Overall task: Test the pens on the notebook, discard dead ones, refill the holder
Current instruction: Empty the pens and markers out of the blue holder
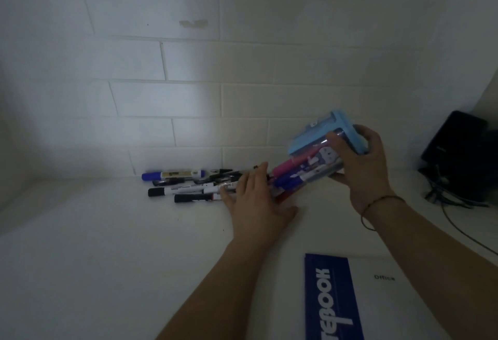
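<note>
1. Your right hand (361, 169) grips the clear, blue-based plastic pen holder (315, 156), tipped leftward above the white tabletop (107, 245).
2. Your left hand (256, 199), fingers straight, rests on spilled marker pens (188, 186).
3. The blue-and-white closed notebook (350, 299) lies nearest you.

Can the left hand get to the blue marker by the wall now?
Probably yes. The left hand is open, resting on the pens, and the blue marker lies uncovered by the wall, nothing between them.

Dim, soft blur, dark vignetted corners
</note>
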